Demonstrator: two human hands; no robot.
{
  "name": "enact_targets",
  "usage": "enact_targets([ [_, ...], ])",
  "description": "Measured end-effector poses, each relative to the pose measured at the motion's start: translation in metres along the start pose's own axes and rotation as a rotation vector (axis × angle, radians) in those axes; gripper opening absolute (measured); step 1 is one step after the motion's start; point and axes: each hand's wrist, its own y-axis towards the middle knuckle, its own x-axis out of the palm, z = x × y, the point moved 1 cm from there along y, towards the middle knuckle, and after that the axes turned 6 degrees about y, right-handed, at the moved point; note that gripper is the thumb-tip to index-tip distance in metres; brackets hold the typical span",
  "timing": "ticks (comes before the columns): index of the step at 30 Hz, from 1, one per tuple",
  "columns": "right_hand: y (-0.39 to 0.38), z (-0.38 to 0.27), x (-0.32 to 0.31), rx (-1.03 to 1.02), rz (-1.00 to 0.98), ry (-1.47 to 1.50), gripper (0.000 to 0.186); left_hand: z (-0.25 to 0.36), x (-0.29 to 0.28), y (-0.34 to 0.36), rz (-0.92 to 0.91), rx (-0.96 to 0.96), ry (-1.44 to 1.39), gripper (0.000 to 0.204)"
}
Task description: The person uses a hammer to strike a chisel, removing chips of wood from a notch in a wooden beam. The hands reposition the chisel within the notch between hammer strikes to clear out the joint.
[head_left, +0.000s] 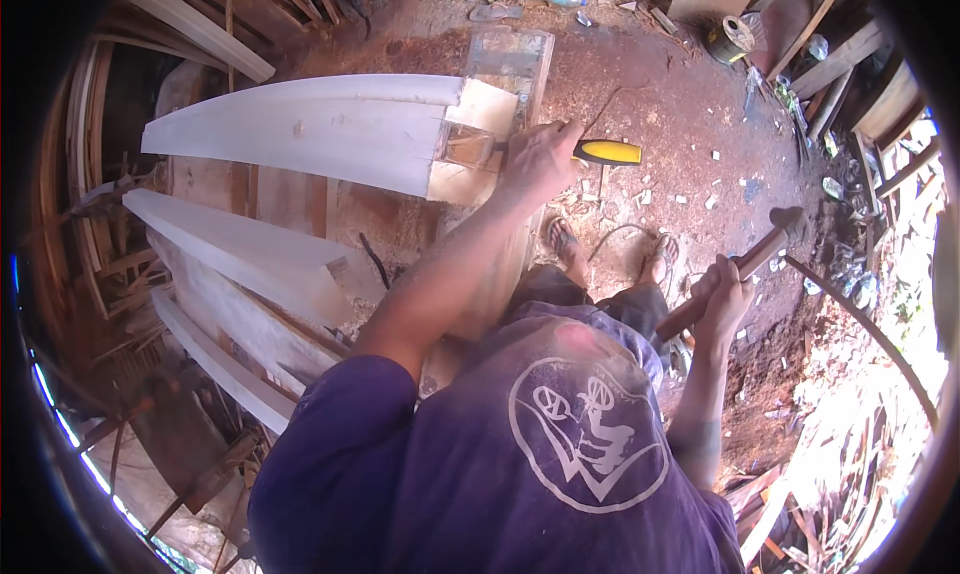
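My left hand [542, 166] is closed around a chisel whose yellow and black handle [612, 153] sticks out to the right of the fist. Its blade is hidden behind the hand, at the cut end of a long pale timber [300, 129]. That end has a recess between two bare, lighter wood faces. Lower right, my right hand [724, 289] grips a hammer by its wooden handle [762, 250]. The hammer's head points up and away, well apart from the chisel.
The timber rests on a wooden bench [520, 59]. More pale timbers [240, 234] lie nearer on the left. Wood chips dot the reddish dirt floor [680, 124]. A round tin [731, 39] stands at the far right, and scrap strips [830, 474] pile up lower right.
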Motion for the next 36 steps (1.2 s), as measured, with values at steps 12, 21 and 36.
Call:
enact_targets([
  [12,0.002,0.019,0.007,0.140,-0.168,-0.036,0.016,-0.001,-0.009,0.000,-0.118,-0.067,0.096,0.031],
  [21,-0.018,0.038,0.028,0.147,-0.515,-0.433,0.013,0.016,-0.020,0.013,-0.234,0.064,0.162,0.034],
  [36,0.015,0.024,-0.105,0.252,-0.072,-0.206,0.020,-0.033,-0.160,0.025,-0.367,-0.023,-0.714,0.024],
])
